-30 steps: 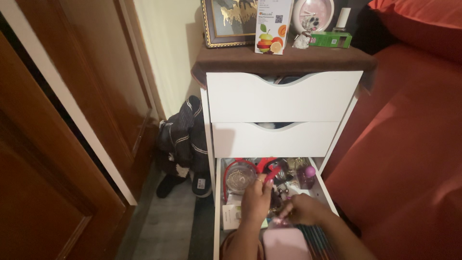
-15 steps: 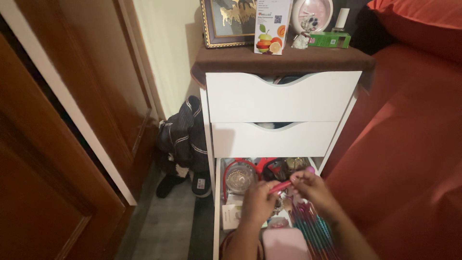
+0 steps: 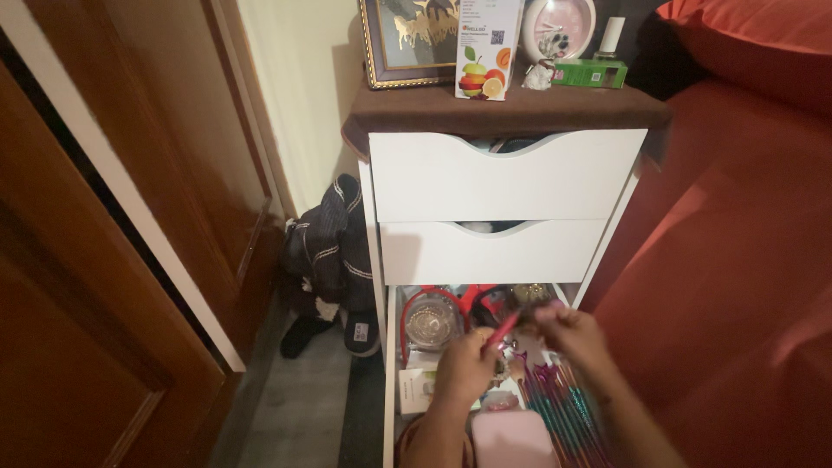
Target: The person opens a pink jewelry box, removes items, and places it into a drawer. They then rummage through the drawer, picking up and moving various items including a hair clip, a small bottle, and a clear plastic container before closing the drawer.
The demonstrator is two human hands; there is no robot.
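From my feed: bedroom corner, white 3-drawer nightstand (image 3: 507, 178) w/ brown cloth top (image 3: 507, 106), squeezed btwn cream wall (image 3: 299, 95) and red bed (image 3: 737, 243). Bottom drawer (image 3: 390, 347) pulled open, top two shut. Both hands over the open drawer. Left hand (image 3: 464, 368) fingers curled shut around lower end of a slim pink-red stick thing (image 3: 504, 328); it tilts up toward right. Right hand (image 3: 572, 334) pinches at its upper end, fingers closed on it, blurry so exact grip can't tell. Item sits just above drawer contents, near middle-back of drawer. In drawer: round clear lidded container (image 3: 431, 322) back-left, red headband (image 3: 425, 299) arcing round it, pink case (image 3: 511, 438) at front, bunch of multicolour brushes (image 3: 555, 403) right of it, small white box (image 3: 414, 390) left. On top: gold-framed picture (image 3: 406, 43), white fruit-print carton (image 3: 485, 48), pink round clock (image 3: 559, 26), green box (image 3: 589, 74). Floor grey (image 3: 299, 407), dark striped clothes heap (image 3: 334, 251) plus black slippers (image 3: 342, 334) left of stand. Brown wood doors (image 3: 104, 260) far left. Dim warm light.
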